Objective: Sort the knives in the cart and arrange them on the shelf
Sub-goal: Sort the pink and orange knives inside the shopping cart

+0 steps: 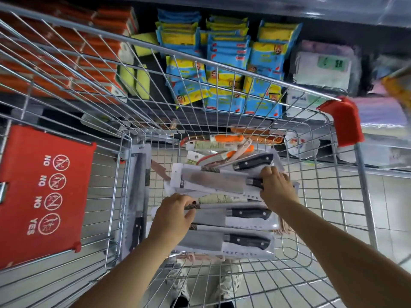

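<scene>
Several packaged knives lie in a pile on the floor of a wire cart (347,196). My right hand (277,185) grips the black handle end of a packaged cleaver (213,182) near the top of the pile. My left hand (172,215) holds the left edge of another black-handled cleaver pack (235,216). A third cleaver pack (226,242) lies nearest me. Orange-handled knives (224,141) lie at the far end. A long dark knife pack (138,203) leans against the cart's left wall.
A red child-seat flap (42,201) with warning symbols fills the left of the cart. Shelves beyond hold blue-yellow packets (224,70), orange boxes (73,50) and pale cloth packs (322,67). A red corner bumper (342,118) caps the cart rim. Tiled floor and my shoes show below.
</scene>
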Action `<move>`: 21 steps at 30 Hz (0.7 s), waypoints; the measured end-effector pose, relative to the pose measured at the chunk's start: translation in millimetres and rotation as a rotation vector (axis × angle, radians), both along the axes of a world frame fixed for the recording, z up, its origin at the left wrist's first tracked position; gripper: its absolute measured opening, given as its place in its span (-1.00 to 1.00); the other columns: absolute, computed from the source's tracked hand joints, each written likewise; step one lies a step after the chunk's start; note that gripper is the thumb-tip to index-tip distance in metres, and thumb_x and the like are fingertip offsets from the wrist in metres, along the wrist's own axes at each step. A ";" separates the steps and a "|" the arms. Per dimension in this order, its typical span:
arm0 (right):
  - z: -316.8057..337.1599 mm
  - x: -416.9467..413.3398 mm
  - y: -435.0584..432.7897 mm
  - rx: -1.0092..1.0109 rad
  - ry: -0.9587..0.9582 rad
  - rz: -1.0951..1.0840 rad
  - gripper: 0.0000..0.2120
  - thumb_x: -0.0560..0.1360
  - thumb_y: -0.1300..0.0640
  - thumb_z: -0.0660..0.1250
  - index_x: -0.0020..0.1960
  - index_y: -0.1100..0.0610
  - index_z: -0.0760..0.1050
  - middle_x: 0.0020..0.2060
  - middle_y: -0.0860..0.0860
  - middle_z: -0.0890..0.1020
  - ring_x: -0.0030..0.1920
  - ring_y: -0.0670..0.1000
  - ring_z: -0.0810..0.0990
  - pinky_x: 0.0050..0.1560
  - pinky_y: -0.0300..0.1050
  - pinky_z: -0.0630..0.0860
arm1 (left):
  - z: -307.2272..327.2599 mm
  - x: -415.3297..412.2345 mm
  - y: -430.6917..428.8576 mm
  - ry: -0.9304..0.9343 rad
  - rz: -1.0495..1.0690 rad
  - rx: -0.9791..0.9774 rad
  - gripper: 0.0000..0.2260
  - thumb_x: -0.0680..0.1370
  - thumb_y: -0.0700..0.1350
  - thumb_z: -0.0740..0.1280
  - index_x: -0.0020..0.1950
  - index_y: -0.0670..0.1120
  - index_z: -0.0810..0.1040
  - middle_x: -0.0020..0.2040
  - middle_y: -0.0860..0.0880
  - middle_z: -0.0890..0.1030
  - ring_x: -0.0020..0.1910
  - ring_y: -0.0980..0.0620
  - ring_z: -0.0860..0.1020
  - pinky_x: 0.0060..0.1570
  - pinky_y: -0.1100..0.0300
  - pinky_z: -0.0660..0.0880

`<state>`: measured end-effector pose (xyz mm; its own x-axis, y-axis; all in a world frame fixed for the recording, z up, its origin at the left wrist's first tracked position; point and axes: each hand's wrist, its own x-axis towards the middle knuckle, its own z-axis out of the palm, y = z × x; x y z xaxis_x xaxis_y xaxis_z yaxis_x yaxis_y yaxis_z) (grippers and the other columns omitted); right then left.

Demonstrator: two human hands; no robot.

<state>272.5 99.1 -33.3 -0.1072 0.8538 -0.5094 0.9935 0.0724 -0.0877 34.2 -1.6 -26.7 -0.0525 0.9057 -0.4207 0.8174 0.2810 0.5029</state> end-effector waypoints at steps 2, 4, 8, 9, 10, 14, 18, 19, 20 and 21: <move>4.5 1.6 0.1 0.002 0.015 0.001 -0.63 0.48 0.32 0.16 0.26 0.11 0.27 0.21 0.07 0.46 0.27 0.09 0.38 0.36 0.02 0.20 | 2.2 -7.0 -3.0 -0.016 0.040 -0.021 -0.74 0.53 -0.11 0.32 0.22 -0.08 0.53 0.11 -0.02 0.57 0.09 0.05 0.52 0.10 0.18 0.49; 12.0 1.7 -1.3 0.014 0.032 0.012 -0.61 0.48 0.30 0.16 0.27 0.06 0.27 0.21 0.04 0.47 0.28 0.07 0.38 0.37 0.04 0.17 | 6.8 -15.4 -6.0 -0.016 0.074 -0.026 -0.74 0.53 -0.13 0.33 0.22 -0.10 0.53 0.12 -0.02 0.58 0.06 0.09 0.52 0.07 0.30 0.44; 25.0 -1.4 -12.6 -0.034 0.104 -0.142 -0.69 0.51 0.19 0.19 0.24 0.04 0.30 0.11 0.03 0.49 0.19 0.10 0.44 0.30 0.09 0.32 | 19.3 -29.5 -9.3 -0.022 0.135 -0.038 -0.76 0.54 -0.13 0.33 0.19 -0.12 0.54 0.10 -0.02 0.58 -0.04 0.16 0.45 -0.02 0.42 0.32; 27.1 -5.9 -18.8 -0.053 0.151 -0.189 -0.76 0.52 0.13 0.19 0.18 0.04 0.32 0.03 0.03 0.51 0.11 0.10 0.49 0.22 0.08 0.41 | 22.2 -32.4 -10.0 -0.045 0.162 -0.041 -0.77 0.54 -0.12 0.33 0.18 -0.11 0.55 0.10 -0.02 0.58 -0.05 0.18 0.45 -0.02 0.40 0.35; 28.8 -13.1 -25.4 -0.066 0.215 -0.236 -0.81 0.51 0.06 0.18 0.12 0.04 0.34 -0.06 0.02 0.52 0.00 0.09 0.54 0.07 0.02 0.52 | 25.5 -34.7 -10.2 -0.072 0.186 -0.052 -0.78 0.54 -0.11 0.32 0.17 -0.11 0.55 0.10 -0.01 0.59 -0.05 0.18 0.45 -0.01 0.39 0.37; 24.5 -64.0 -58.0 -0.336 0.440 -0.566 -0.81 0.48 0.20 0.24 0.07 0.17 0.32 -0.17 0.13 0.52 -0.18 0.15 0.56 -0.23 -0.03 0.54 | 31.4 -44.3 -12.4 -0.096 0.242 -0.052 -0.81 0.55 -0.09 0.31 0.13 -0.11 0.56 0.08 -0.01 0.60 -0.06 0.16 0.47 -0.04 0.35 0.39; 14.2 -119.6 -89.3 -0.477 0.548 -0.767 -0.86 0.47 0.33 0.18 0.01 0.22 0.29 -0.13 0.17 0.48 -0.20 0.07 0.48 -0.32 -0.19 0.46 | 31.7 -67.2 -11.3 -0.052 0.264 -0.127 -0.90 0.56 -0.10 0.30 0.03 -0.07 0.55 -0.08 0.04 0.53 -0.12 0.11 0.47 -0.10 0.27 0.42; 11.9 -131.0 -93.9 -0.501 0.543 -0.787 -0.88 0.49 0.32 0.17 0.00 0.21 0.27 -0.17 0.14 0.46 -0.24 0.04 0.45 -0.40 -0.26 0.41 | 32.5 -73.5 -9.6 -0.030 0.255 -0.146 -0.93 0.55 -0.11 0.30 -0.01 -0.06 0.54 -0.10 0.00 0.53 -0.13 0.07 0.48 -0.10 0.24 0.44; 10.9 -144.7 -99.4 -0.538 0.525 -0.788 -0.88 0.52 0.31 0.16 0.00 0.19 0.24 -0.17 0.13 0.45 -0.23 0.04 0.46 -0.43 -0.26 0.37 | 32.6 -81.7 -8.7 -0.004 0.257 -0.158 -0.90 0.55 -0.13 0.30 0.00 -0.11 0.57 -0.10 -0.03 0.55 -0.14 0.04 0.49 -0.14 0.24 0.41; 8.9 -156.9 -105.0 -0.585 0.515 -0.794 -0.87 0.53 0.30 0.14 0.01 0.17 0.21 -0.13 0.13 0.46 -0.17 0.06 0.49 -0.38 -0.21 0.38 | 33.3 -89.8 -7.6 0.017 0.266 -0.164 -0.86 0.54 -0.14 0.30 0.03 -0.14 0.59 -0.08 -0.05 0.59 -0.13 0.03 0.51 -0.19 0.27 0.37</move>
<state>115.6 -5.9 -24.3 0.0488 0.4166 -0.9078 0.5743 -0.7553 -0.3157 -55.6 -9.2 6.6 -0.2869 0.7792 -0.5572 0.7123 0.5625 0.4198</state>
